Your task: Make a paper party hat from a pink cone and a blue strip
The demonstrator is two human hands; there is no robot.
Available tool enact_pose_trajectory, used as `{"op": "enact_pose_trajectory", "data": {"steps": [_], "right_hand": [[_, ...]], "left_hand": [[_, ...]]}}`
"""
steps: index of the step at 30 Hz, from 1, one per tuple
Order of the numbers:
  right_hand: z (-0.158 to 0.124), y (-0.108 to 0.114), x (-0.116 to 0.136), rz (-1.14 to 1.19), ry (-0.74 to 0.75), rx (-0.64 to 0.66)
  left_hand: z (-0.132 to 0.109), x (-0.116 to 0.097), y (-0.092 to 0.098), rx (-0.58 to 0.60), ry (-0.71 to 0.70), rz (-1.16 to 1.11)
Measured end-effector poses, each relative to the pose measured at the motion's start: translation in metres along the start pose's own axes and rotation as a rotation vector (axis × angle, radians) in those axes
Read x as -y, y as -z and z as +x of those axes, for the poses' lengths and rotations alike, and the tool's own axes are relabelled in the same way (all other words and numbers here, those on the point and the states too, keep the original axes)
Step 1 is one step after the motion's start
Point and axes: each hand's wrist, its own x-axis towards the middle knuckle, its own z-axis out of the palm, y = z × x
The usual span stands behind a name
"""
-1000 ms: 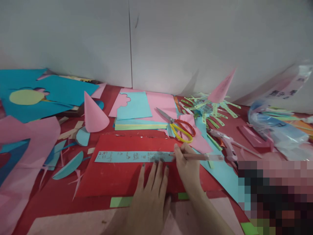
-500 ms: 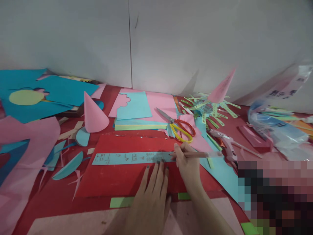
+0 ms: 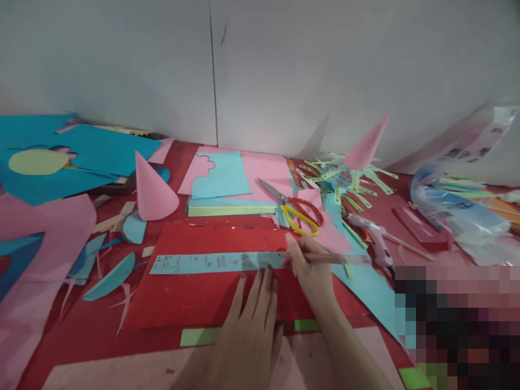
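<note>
Left hand (image 3: 249, 330) laid flat, palm down, fingers long and slightly parted, gripping nothing; fingertips press on the lower edge of a pale blue strip (image 3: 179, 265). Right hand (image 3: 311, 273) closed in a writing grip round a brown pencil (image 3: 337, 259), its dark point at the strip's right-hand part, its shaft lying nearly level out to the right. Strip lies lengthwise across a red sheet (image 3: 174, 303), above the left hand; rows of small brown handwriting along it, too blurred to read.

Beyond the red sheet: stack of coloured paper (image 3: 231, 209), with a blue sheet (image 3: 223, 181) on top, scalloped at its upper left corner. Scissors (image 3: 303, 212), one handle red, one yellow, lie with blades parted, tips toward the wall, at the stack's right end. Plain pink cone (image 3: 153, 192) to the left of the stack. Second pink cone (image 3: 368, 145) at right, tilted, green strips (image 3: 359, 192) splayed round its base. Glue gun (image 3: 377, 241) lies nearer, right of the pencil.
</note>
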Motion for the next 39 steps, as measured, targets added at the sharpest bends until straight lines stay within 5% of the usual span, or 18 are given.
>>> {"op": "enact_pose_trajectory", "data": {"steps": [13, 22, 39], "right_hand": [[0.0006, -0.0037, 0.0007, 0.062, -0.081, 0.079], [-0.0027, -0.0055, 0.0026, -0.042, -0.010, 0.022], [0.0008, -0.0038, 0.0062, -0.016, -0.006, 0.140]], "left_hand": [[-0.0017, 0.0012, 0.0041, 0.099, -0.042, 0.022], [-0.0014, -0.0011, 0.0000, 0.061, -0.027, -0.013], [-0.0011, -0.0013, -0.0013, 0.028, -0.022, -0.017]]}}
